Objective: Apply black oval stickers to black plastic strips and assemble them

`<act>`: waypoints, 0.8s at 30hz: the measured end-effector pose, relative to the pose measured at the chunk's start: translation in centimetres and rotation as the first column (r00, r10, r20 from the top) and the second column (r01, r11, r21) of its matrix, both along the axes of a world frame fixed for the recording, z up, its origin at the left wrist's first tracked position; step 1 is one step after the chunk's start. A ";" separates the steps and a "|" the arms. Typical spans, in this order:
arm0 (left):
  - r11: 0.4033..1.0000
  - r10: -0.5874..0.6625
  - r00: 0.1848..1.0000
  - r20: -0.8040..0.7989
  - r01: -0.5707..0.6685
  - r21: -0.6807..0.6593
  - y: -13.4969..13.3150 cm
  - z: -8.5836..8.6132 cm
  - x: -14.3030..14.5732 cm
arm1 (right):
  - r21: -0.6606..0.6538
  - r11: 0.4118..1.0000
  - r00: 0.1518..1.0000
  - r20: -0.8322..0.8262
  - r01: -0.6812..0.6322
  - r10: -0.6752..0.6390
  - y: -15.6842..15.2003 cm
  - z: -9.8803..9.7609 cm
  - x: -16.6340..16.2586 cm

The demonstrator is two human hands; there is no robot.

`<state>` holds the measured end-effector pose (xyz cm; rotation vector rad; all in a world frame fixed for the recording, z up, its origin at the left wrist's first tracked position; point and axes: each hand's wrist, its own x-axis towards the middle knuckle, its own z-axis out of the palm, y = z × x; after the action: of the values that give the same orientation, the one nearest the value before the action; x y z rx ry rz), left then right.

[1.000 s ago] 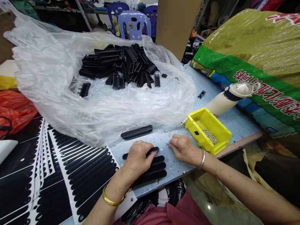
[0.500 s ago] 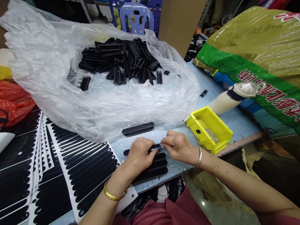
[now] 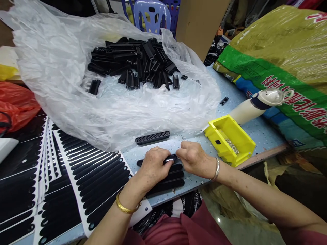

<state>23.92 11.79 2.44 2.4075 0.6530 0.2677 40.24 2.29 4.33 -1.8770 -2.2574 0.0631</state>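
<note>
My left hand (image 3: 156,166) is closed around a glossy black plastic bar (image 3: 170,158) with rounded ends, held between thumb and fingers. My right hand (image 3: 193,158) pinches at the bar's right end; whatever lies between those fingertips is hidden. Beneath and in front of the left hand, several similar black bars (image 3: 171,184) lie side by side on the speckled blue table (image 3: 196,180), partly covered by the hand. Just beyond the hands rests a black bar with a lattice face (image 3: 152,137).
Sheets of black round-ended stickers (image 3: 102,183) spread at left. Behind, a clear plastic bag (image 3: 153,110) carries a heap of black plastic parts (image 3: 133,61). At right stand a yellow bin (image 3: 241,137) with small metal pieces, a bottle (image 3: 246,110) and a large printed sack (image 3: 286,54).
My right fingertips have come closer against the end of the bar. The left hand keeps its grip, and the whole view has shifted slightly.
</note>
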 end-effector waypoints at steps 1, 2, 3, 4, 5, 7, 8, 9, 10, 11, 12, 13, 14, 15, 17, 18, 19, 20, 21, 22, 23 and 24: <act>1.000 -0.002 1.000 0.002 0.002 0.002 0.0 0.0 0.0 | -0.004 1.000 0.999 0.032 -0.011 0.011 0.0 0.1 -0.2; 1.000 -0.005 1.000 0.005 0.005 0.003 0.0 -0.1 0.0 | -0.011 1.000 0.998 0.065 -0.026 0.027 0.1 0.3 -0.4; 1.000 -0.007 1.000 0.009 0.007 0.004 0.0 -0.1 0.0 | -0.022 0.999 0.994 0.096 -0.044 0.046 0.1 0.5 -0.6; 1.000 -0.009 1.000 0.011 0.009 0.005 0.1 -0.2 0.0 | -0.040 0.997 0.990 0.125 -0.063 0.067 0.1 0.7 -0.9; 1.000 -0.011 1.000 0.010 0.011 0.007 0.1 -0.2 0.0 | -0.062 0.995 0.985 0.150 -0.079 0.088 0.1 1.0 -1.2; 1.000 -0.012 1.000 0.007 0.012 0.008 0.1 -0.1 0.0 | -0.121 0.987 0.975 0.185 -0.102 0.124 0.3 1.6 -1.8; 1.000 -0.013 1.000 0.006 0.013 0.006 0.1 -0.1 0.0 | -0.153 0.982 0.971 0.196 -0.108 0.137 0.4 2.0 -2.1; 1.000 -0.014 1.000 0.005 0.014 0.003 0.1 -0.1 0.1 | -0.185 0.976 0.968 0.202 -0.112 0.149 0.6 2.3 -2.3; 1.000 -0.014 1.000 0.006 0.014 -0.001 0.1 0.0 0.1 | -0.218 0.969 0.965 0.203 -0.119 0.164 0.9 2.6 -2.5; 1.000 -0.015 1.000 0.007 0.015 -0.004 0.2 0.0 0.1 | -0.252 0.959 0.964 0.199 -0.126 0.179 1.3 3.0 -2.6; 1.000 -0.018 1.000 0.008 0.018 -0.007 0.2 0.0 0.1 | -0.287 0.949 0.963 0.190 -0.132 0.192 1.7 3.2 -2.6; 1.000 -0.020 1.000 0.009 0.021 -0.009 0.2 0.0 0.2 | -0.320 0.938 0.964 0.175 -0.135 0.199 2.3 3.5 -2.5; 1.000 -0.023 1.000 0.008 0.023 -0.015 0.2 0.0 0.2 | -0.352 0.927 0.968 0.156 -0.129 0.195 2.9 3.7 -2.3; 0.999 -0.023 1.000 0.007 0.023 -0.023 0.2 0.0 0.2 | -0.380 0.918 0.975 0.134 -0.112 0.175 3.5 3.8 -2.0; 0.999 -0.016 1.000 0.001 0.016 -0.037 0.3 0.0 0.2 | -0.429 0.901 0.993 0.072 -0.057 0.098 4.8 3.9 -1.3; 0.999 -0.011 1.000 -0.001 0.011 -0.042 0.3 0.0 0.1 | -0.455 0.890 0.998 0.024 -0.037 0.054 5.3 3.8 -0.8; 0.999 -0.009 1.000 -0.002 0.008 -0.044 0.3 0.0 0.1 | -0.486 0.874 0.999 -0.037 -0.031 0.015 5.7 3.6 -0.4; 0.999 -0.009 1.000 -0.002 0.009 -0.044 0.4 0.1 0.1 | -0.517 0.855 0.994 -0.103 -0.038 -0.018 6.1 3.4 0.0; 0.999 -0.010 1.000 -0.001 0.009 -0.042 0.4 0.1 0.1 | -0.546 0.836 0.984 -0.172 -0.056 -0.046 6.3 3.2 0.3; 0.999 -0.011 1.000 0.000 0.011 -0.041 0.4 0.2 0.1 | -0.564 0.822 0.970 -0.234 -0.078 -0.069 6.4 2.9 0.6; 0.999 -0.012 1.000 0.000 0.012 -0.039 0.4 0.3 0.1 | -0.570 0.816 0.955 -0.284 -0.095 -0.088 6.3 2.7 0.8; 0.999 -0.011 1.000 -0.002 0.011 -0.037 0.3 0.3 0.1 | -0.566 0.818 0.941 -0.323 -0.104 -0.104 6.2 2.6 1.0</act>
<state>24.05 12.13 2.75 2.3756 0.6398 0.2466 41.21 8.53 6.91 -1.9154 -2.1292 1.1070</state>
